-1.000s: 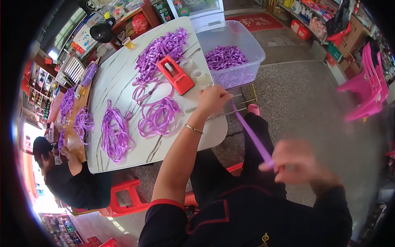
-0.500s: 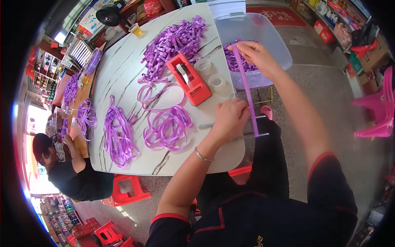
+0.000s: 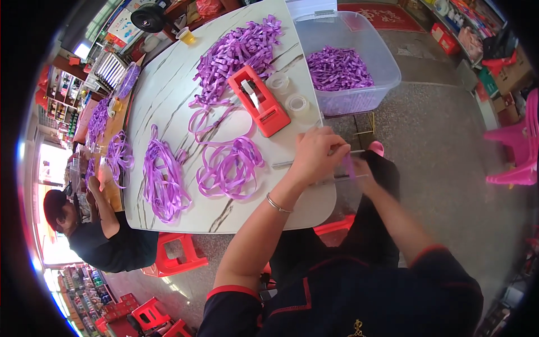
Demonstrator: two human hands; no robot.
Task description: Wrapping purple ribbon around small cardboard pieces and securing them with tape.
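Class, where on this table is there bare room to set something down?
The table has bare room at left, bordered by the yellow-filled cup, ribbon pile and long ribbon bundle; a smaller patch lies between the middle ribbon tangle and near edge. Crowded: around the red tape dispenser, metal rods, left hand and right hand.

Glossy ribbon point(image 3: 163, 185), smooth metal rods point(image 3: 282, 164)

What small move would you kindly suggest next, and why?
Perhaps guide the purple ribbon around the metal rods: the left hand seems to pinch it there, and the right hand is near their ends, though blur hides its grip.
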